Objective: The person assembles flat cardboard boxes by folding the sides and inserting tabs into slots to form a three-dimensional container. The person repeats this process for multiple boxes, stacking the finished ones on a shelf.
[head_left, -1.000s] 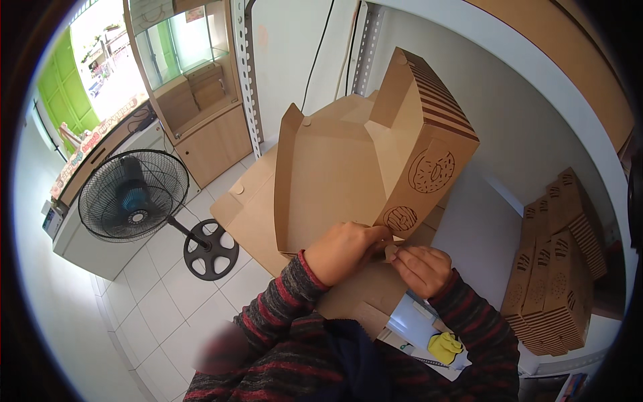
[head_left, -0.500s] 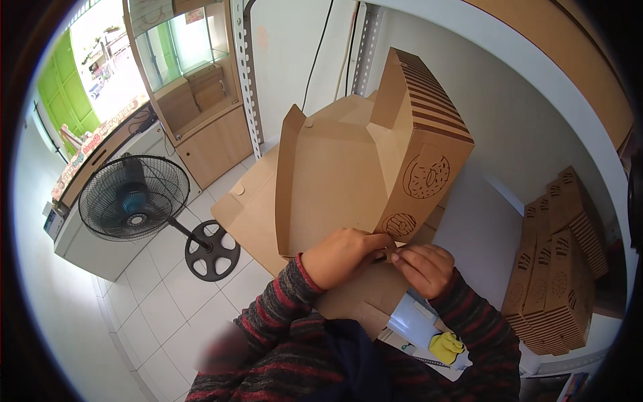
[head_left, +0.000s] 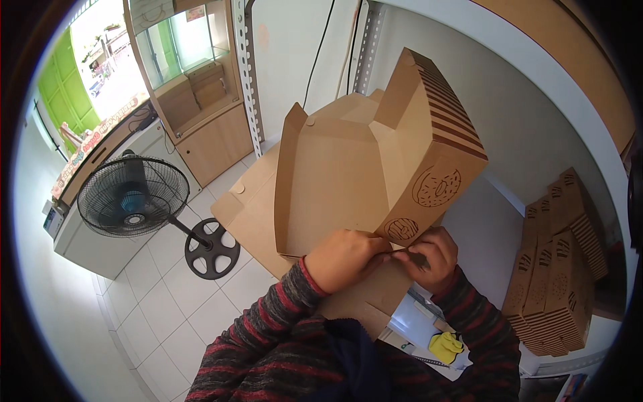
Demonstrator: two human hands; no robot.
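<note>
Cardboard box (head_left: 362, 174): brown corrugated, half-folded, flaps upright, printed stripes and doughnut motifs; rises at 12 o'clock from both hands. Left hand (head_left: 345, 258) curled, pinching its lower edge; right hand (head_left: 432, 258) curled, gripping the adjoining corner flap, fingertips touching the left's.

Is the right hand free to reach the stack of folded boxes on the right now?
Probably not at once: the right hand is pinching the lower edge of the half-folded cardboard box together with the left hand. The stack of folded boxes itself stands unobstructed.

box (head_left: 348, 181) lower edge: behind both hands | box stack (head_left: 559, 268): base hidden | yellow item (head_left: 447, 346): unclear
</note>
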